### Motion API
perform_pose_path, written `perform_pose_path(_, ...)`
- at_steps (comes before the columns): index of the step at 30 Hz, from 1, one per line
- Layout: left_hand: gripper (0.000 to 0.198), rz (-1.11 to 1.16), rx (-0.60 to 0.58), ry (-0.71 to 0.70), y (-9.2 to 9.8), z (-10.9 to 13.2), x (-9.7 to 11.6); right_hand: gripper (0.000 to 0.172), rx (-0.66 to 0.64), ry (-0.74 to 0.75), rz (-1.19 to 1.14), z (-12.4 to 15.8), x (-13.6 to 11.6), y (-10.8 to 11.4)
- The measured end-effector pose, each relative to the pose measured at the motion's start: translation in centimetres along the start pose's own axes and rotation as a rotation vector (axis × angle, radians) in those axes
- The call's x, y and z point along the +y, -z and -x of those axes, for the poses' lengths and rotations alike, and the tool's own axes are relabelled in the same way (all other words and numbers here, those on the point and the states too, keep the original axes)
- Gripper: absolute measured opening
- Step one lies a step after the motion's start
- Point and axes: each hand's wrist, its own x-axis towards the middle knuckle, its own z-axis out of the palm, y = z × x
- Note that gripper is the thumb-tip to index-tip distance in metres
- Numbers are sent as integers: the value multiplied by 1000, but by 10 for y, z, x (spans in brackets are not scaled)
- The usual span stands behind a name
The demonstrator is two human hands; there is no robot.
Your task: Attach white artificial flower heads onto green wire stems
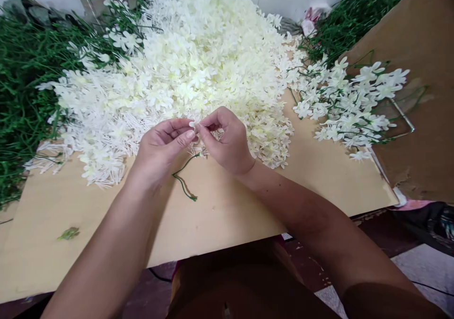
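Over the front of a large heap of white artificial flowers (pixel 213 58), my two hands meet fingertip to fingertip. A small white artificial flower (pixel 192 125) is pinched between the thumb and fingers of my left hand (pixel 165 141). My right hand (pixel 227 139) is closed in a pinch against the same flower; its fingertips partly cover it. Just below the hands, a thin green plastic stem (pixel 180 179) lies bent on the table.
Green plastic stems (pixel 24 87) are piled at the left, and another green bunch (pixel 358 16) is at the back right. Flowers on stems (pixel 354 101) lie by a brown cardboard panel (pixel 418 96) at the right. A small green scrap (pixel 69 233) rests on the tabletop (pixel 227 224).
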Motion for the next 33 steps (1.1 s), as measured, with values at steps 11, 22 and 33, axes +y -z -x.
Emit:
perform_pose_path(11,22,-82,168,-156,-7,-4,-11,14,-62,130,97,1,9,-1)
perform_pose_path(22,27,-46,187,-75,-8,-5,-5,14,-70,68,73,-1,11,-1)
perform_pose_path(33,26,3,115,-42,-6,-5,-7,13,-85,32,89,-1,12,-2)
